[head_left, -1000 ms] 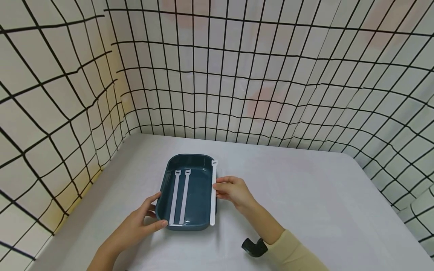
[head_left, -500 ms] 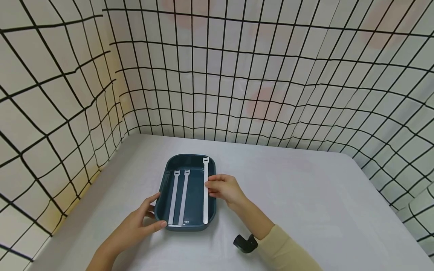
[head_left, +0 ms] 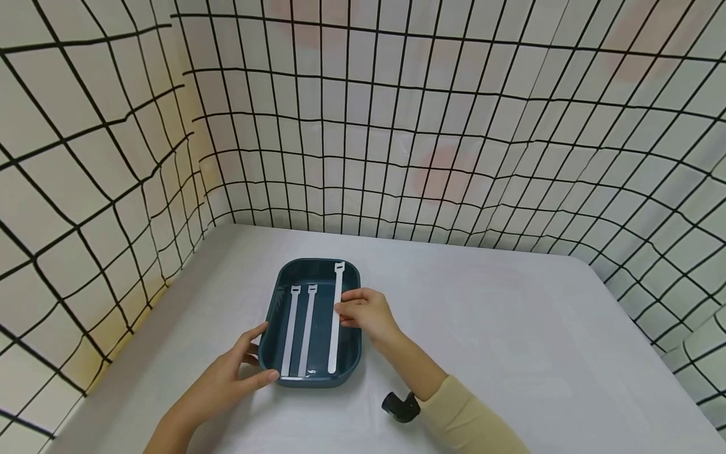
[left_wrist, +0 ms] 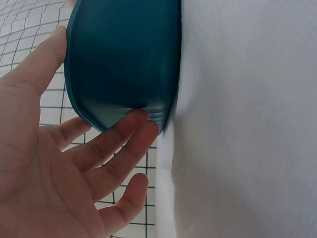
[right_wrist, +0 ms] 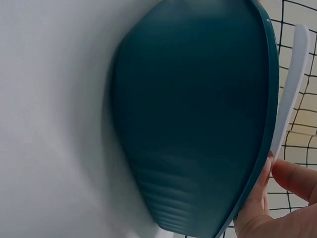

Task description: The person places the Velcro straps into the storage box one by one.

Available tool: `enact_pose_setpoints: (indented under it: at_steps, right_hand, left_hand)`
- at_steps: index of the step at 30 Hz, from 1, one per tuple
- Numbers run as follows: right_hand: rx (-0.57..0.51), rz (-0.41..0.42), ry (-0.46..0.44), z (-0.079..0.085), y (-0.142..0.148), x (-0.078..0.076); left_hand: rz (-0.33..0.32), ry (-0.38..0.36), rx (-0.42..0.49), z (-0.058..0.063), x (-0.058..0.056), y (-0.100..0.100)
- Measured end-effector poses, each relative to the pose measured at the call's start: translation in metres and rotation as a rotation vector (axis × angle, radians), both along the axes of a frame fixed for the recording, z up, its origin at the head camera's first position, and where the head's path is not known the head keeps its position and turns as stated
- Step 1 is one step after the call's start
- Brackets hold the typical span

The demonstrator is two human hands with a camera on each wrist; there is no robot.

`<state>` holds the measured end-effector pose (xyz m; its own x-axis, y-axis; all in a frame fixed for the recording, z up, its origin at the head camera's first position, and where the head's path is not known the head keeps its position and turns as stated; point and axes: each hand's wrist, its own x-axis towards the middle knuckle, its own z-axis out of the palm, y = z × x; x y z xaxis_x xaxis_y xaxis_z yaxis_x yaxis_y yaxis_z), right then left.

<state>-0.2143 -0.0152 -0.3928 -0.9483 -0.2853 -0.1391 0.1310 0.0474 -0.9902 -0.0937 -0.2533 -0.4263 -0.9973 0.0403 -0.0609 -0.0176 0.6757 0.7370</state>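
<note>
A dark teal tray (head_left: 323, 353) stands on the white table. Two white cable straps with slotted heads lie side by side in its left half, a left strap (head_left: 290, 334) and a right strap (head_left: 308, 331). My right hand (head_left: 368, 315) pinches a third white strap (head_left: 333, 347) between thumb and fingers, holding it lengthwise over the tray's right half. In the right wrist view this strap (right_wrist: 293, 74) rises above the rim. At the tray's near left corner, my left hand (head_left: 235, 375) touches the rim and outer wall with thumb and relaxed fingers (left_wrist: 121, 163).
A black elbow-shaped piece (head_left: 401, 407) is by the right sleeve (head_left: 465, 416); whether it lies on the table or is worn cannot be told. White walls with a black grid (head_left: 363, 145) enclose the table (head_left: 510, 315) at the back and sides.
My right hand has carried its strap left from the tray's right rim to above the inside, and the strap now tilts slightly. My left hand and the two lying straps have stayed put.
</note>
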Motion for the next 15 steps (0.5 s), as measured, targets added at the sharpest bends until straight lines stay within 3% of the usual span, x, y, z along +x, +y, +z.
enact_pose_setpoints:
  at_steps: [15]
  right_hand:
    - [0.045, 0.011, 0.055, -0.009, -0.015, -0.001]
  left_hand:
    - [-0.007, -0.001, 0.012, -0.001, 0.0, -0.001]
